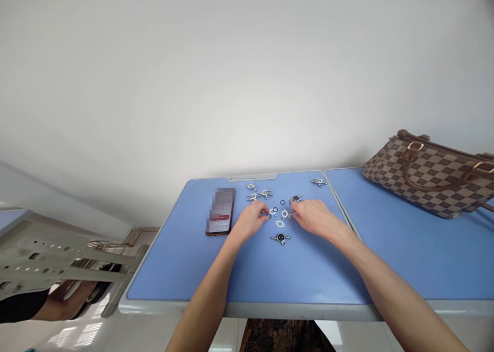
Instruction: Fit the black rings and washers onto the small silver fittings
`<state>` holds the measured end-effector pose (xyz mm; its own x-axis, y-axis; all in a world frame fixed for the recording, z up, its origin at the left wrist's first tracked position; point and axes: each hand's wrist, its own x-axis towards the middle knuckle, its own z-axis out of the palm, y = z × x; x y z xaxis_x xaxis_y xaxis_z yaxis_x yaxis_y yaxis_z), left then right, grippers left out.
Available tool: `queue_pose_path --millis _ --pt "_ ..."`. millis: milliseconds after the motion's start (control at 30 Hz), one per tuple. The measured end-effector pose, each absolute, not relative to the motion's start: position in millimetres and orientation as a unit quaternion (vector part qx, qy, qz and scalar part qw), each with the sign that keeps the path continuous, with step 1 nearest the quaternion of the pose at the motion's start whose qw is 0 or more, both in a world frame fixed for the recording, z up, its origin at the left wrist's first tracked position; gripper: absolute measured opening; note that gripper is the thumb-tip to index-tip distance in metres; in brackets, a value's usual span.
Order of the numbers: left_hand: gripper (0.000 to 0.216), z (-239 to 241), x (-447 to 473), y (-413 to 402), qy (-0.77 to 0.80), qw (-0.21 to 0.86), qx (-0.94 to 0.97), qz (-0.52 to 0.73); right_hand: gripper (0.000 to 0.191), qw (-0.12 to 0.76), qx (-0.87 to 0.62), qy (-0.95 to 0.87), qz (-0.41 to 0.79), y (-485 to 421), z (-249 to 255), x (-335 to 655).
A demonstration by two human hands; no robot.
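The left hand (pixel 251 221) and right hand (pixel 311 218) meet at 12 o'clock on the blue counter (pixel 173 269), grips half-closed, holding unclear, among six metal fittings (pixel 281 238), three flat gaskets (pixel 280 224) and a black O-ring (pixel 268 215).

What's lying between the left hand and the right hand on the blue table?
In the head view, between the left hand and right hand lie a small oval metal gasket, a second gasket below it, and a thin black O-ring above.
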<state>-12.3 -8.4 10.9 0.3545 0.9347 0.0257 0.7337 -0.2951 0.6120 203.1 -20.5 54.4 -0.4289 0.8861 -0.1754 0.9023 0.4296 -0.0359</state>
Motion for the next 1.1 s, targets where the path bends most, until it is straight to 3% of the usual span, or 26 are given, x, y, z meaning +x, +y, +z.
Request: queue_pose_path --millis 367,1100 --pt "0.007 8 -13 -7 0.534 0.268 0.782 0.179 0.021 0.070 0.473 0.876 -0.066 -33 43 186" --pt "0.009 6 -14 -6 0.529 0.267 0.787 0.172 0.023 0.092 0.493 0.861 -0.088 -33 42 182"
